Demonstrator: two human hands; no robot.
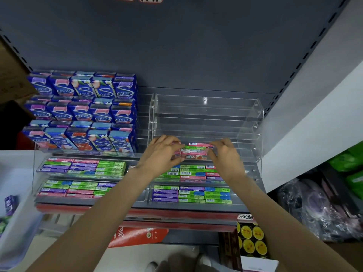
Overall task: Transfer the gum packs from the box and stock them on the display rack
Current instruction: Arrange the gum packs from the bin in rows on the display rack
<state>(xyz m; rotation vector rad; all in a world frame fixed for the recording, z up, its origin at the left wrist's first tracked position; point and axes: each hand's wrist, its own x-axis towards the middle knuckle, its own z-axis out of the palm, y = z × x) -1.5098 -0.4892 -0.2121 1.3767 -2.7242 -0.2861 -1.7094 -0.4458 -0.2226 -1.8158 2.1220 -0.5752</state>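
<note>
A clear acrylic display rack (249,122) stands on the shelf at the right, its upper tiers bare. On its third tier lies a small stack of pink and green gum packs (196,151). My left hand (163,154) grips the left end of that stack with curled fingers. My right hand (225,156) grips its right end. The two lower tiers hold rows of green, purple and pink gum packs (191,194). A white box (11,228) at the lower left shows a purple pack inside.
A second clear rack (82,173) at the left carries blue gum cartons above and flat packs below. The grey shelf back panel rises behind. Dark bags lie at the right, a red carton and yellow-spotted box below the shelf edge.
</note>
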